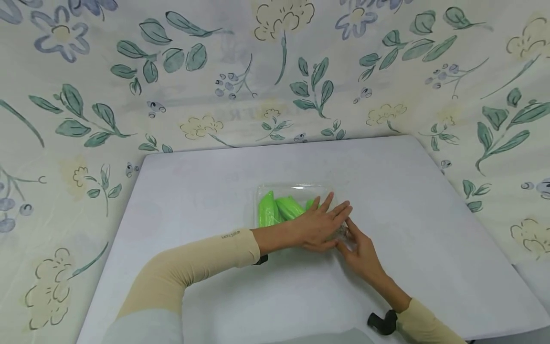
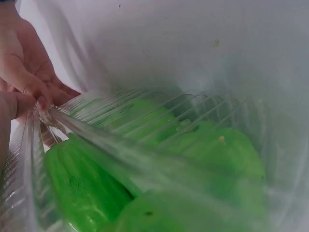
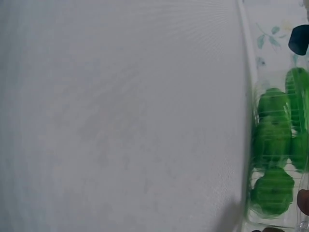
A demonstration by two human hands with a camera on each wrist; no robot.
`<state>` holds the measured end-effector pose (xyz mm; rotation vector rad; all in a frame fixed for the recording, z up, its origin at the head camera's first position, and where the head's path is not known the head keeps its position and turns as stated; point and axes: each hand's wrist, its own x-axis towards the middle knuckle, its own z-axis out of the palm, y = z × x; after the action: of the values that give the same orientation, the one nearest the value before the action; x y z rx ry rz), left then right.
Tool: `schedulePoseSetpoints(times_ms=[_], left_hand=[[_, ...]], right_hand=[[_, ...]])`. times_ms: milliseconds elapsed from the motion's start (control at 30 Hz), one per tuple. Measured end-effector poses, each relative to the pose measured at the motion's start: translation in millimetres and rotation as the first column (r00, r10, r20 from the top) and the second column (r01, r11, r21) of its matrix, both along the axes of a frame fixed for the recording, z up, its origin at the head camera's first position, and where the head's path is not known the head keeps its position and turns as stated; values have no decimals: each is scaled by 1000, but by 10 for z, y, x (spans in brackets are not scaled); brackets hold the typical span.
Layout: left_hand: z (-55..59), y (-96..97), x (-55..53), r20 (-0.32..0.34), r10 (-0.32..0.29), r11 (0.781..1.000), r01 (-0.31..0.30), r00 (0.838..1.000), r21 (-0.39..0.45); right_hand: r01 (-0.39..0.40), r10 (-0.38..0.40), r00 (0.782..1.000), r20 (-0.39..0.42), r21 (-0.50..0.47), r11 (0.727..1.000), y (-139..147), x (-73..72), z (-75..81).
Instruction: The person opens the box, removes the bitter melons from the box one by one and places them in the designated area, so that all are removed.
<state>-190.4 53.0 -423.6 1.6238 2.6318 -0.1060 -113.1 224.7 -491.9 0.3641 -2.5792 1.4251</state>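
A clear plastic clamshell box lies on the table, holding several bright green, ridged vegetables or fruits whose exact kind I cannot tell. My left hand lies across the box's right part with its fingers spread and straight, covering some of the contents. At the right edge, my right hand has its thumb and fingertips on the rim and pinches it. The left wrist view shows the right hand at the box's ribbed edge, above the green pieces. Fingertips touch the box in the right wrist view.
A white-covered table spreads around the box. Behind it and along the sides hangs a floral cloth. Black wrist camera mounts show by the right wrist and under the left sleeve.
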Motion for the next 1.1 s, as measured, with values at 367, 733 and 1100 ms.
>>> schedulePoseSetpoints(times_ms=[367,733,1100], left_hand=[[-47,17,-23,-21,-6,1000,6,1000,4],[-44,26,-30,-49,-7,1000,8,999,4],[-29,29,-35,-35,-9,1000,9,999,4]], right_hand=[[17,-18,1000,-15,-24,1000,-11,-28,-56],[83,-78,993,83,-62,995,-130,17,142],[21,5,981,192,-136,991,-27,-26,32]])
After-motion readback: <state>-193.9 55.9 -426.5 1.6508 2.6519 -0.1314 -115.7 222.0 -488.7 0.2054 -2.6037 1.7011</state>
